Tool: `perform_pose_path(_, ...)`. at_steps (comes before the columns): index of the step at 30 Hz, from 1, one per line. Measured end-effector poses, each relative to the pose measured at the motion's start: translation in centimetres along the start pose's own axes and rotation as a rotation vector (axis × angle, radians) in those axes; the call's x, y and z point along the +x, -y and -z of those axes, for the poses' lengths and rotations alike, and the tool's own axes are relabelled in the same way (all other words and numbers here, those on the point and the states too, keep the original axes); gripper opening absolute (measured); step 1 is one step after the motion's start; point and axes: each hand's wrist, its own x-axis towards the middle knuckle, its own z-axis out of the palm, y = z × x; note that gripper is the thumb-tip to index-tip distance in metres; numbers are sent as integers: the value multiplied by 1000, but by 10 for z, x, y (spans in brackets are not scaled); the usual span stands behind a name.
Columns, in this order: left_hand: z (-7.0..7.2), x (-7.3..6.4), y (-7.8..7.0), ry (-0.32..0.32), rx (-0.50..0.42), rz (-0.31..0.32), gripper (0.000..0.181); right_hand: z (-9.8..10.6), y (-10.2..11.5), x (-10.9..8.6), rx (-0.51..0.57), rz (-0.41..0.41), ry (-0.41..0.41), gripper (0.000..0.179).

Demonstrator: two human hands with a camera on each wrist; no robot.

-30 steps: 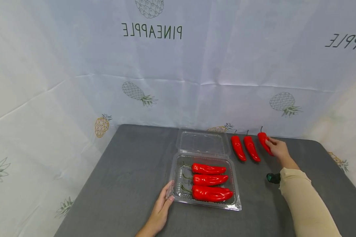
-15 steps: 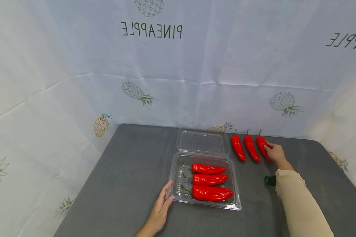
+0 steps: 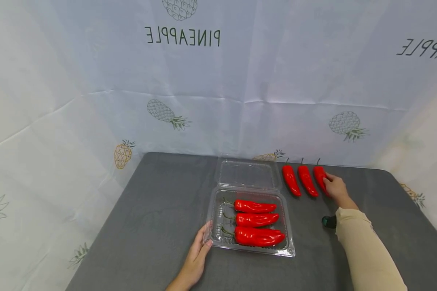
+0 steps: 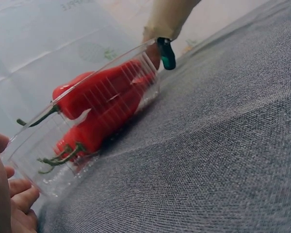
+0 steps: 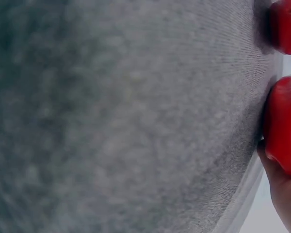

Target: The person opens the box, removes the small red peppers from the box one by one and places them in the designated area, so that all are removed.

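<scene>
A clear plastic clamshell box (image 3: 247,249) stands with its lid (image 3: 248,174) folded back. Three red chili peppers (image 3: 257,220) lie in it side by side, green stems to the left. My left hand (image 3: 196,258) holds the box's left rim, thumb over the edge; in the left wrist view its fingers (image 4: 24,194) lie against the clear wall. At the back right, my right hand (image 3: 336,189) grips the rightmost red chili pepper (image 3: 319,174) from its right side. Close to the table, that pepper (image 5: 283,121) shows in the right wrist view, thumb along it.
Left of the held pepper, two more red chili peppers (image 3: 307,181) lie in a row on the grey table (image 3: 160,210). A curtain printed with pineapples (image 3: 240,81) hangs behind the table. A dark green-black object (image 3: 329,221) sits under the right sleeve.
The pepper in my right hand has come slightly down and left, into line with the two beside it. My left hand and the box stay put.
</scene>
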Motion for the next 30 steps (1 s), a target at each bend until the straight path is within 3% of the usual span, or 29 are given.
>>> perform_pose_path(6,1,0,1,0,6,-28,45,4,10,0,37,30,11,50)
perform_pose_path(15,1,-2,1,9,4,-2,46,13,45,-15,68,34,6,54)
perform_pose_path(25,1,-1,1,10,12,21,45,3,79,-40,13,213,71,61)
perform_pose_path(30,0,1,1,4,12,-25,44,-2,95,-55,13,305,133,65)
